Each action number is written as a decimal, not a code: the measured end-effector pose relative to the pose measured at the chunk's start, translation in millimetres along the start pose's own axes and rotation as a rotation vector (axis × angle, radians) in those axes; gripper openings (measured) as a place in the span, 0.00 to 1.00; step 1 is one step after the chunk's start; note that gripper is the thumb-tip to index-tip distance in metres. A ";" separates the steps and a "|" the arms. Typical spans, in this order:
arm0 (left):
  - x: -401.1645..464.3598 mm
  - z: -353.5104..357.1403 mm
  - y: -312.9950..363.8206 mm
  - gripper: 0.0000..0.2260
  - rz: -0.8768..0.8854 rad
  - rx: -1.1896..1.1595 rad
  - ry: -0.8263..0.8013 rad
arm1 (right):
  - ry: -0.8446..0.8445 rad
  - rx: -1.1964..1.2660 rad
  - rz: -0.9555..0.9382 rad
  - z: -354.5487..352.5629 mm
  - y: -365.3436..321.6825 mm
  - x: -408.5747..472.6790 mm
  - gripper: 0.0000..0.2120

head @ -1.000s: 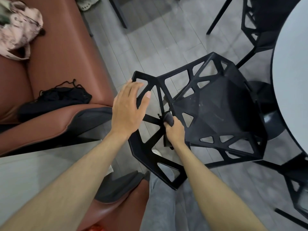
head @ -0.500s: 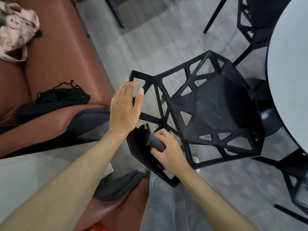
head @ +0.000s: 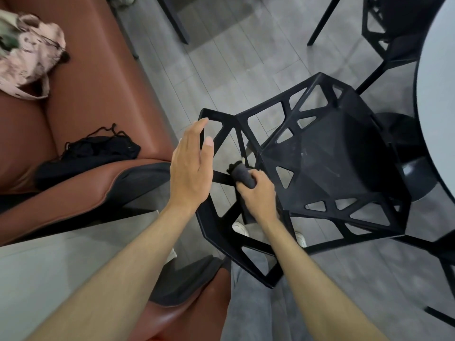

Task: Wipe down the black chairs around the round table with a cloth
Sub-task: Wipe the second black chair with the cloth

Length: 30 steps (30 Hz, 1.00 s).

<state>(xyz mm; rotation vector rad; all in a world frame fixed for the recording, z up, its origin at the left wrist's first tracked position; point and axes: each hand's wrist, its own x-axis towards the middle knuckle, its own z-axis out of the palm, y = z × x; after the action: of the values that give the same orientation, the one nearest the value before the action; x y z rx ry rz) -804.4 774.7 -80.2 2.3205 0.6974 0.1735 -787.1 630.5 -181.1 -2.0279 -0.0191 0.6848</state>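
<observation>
Head view: the nearest black chair stands just left of the round table, its open lattice back toward the person and its dusty seat toward the table. The right hand is curled tight around a dark grey cloth, pressing it against a strut of the chair back where the struts meet near the seat's near-left corner. The left hand is spread flat with straight fingers together, over the left edge of the chair back; whether it actually touches the frame cannot be told. A second black chair stands far right by the table, and part of another shows at the right edge. To the left is a brown sofa carrying a pink bag and a black garment
</observation>
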 end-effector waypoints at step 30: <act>-0.3 -3.5 2.7 0.24 -0.052 -0.156 -0.019 | -0.066 0.238 -0.128 1.4 -55.3 -16.3 0.09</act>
<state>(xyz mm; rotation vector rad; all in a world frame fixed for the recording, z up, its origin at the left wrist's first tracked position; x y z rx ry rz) -804.5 774.9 -75.8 2.1506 0.7091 0.1756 -787.3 656.8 -129.8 -1.7597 -0.1006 0.6413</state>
